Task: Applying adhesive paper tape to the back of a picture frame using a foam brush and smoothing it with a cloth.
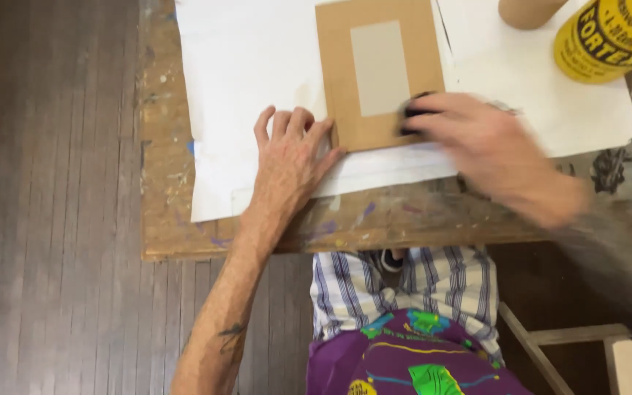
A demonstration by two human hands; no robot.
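The left hand (290,157) lies flat on the white paper sheet (250,66), fingers spread a little and closed on nothing, with the fingertips (321,132) pressed against the near left corner of the brown cardboard frame (334,58). That frame sits just ahead of the hand, lying flat on the paper, and a grey rectangular panel (380,67) fills its middle, farther from the fingers than the cardboard border they touch. The right hand (495,150) is blurred; its fingers curl around a small dark object (415,117) and clamp it against the frame's near right corner — what the object is cannot be told from the blur. So the two hands meet the frame at its two near corners, the left one holding it down, the right one bearing on it with the dark thing. Beyond the right hand, well apart from the grip, a yellow container (608,36) with black lettering lies at the far edge of the paper, and a pale rounded shape (528,11) stands just beside it. Under the paper, nearer the person than either hand, runs the worn, paint-stained wooden table (170,212). Below the table edge show a striped shirt (404,281) and a purple patterned cloth (404,358), with a wooden stool (587,351) off to the right side.
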